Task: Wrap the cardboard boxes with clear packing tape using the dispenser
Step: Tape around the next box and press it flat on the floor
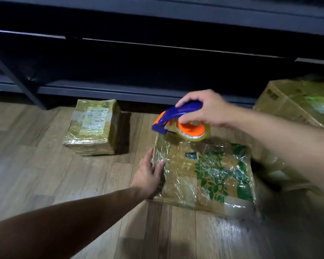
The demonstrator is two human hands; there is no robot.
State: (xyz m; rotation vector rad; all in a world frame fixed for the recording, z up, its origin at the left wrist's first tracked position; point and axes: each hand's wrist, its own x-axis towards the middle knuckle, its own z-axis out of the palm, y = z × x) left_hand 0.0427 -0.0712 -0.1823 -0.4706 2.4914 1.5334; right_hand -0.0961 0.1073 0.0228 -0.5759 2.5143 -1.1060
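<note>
A flat cardboard box (204, 174) with a green leaf print lies on the wooden floor, covered in shiny clear tape. My right hand (204, 109) grips the blue and orange tape dispenser (178, 118) by its handle, just above the box's far left corner. The clear tape roll (193, 130) sits on its orange hub. My left hand (148, 176) rests with straight fingers against the box's left side, thumb lying on the top face.
A smaller taped box (93, 128) with a shipping label stands to the left. A larger cardboard box (295, 101) sits at the right, behind my right forearm. Dark metal shelving (138, 75) runs along the back. Wooden floor (45, 174) lies open at the left.
</note>
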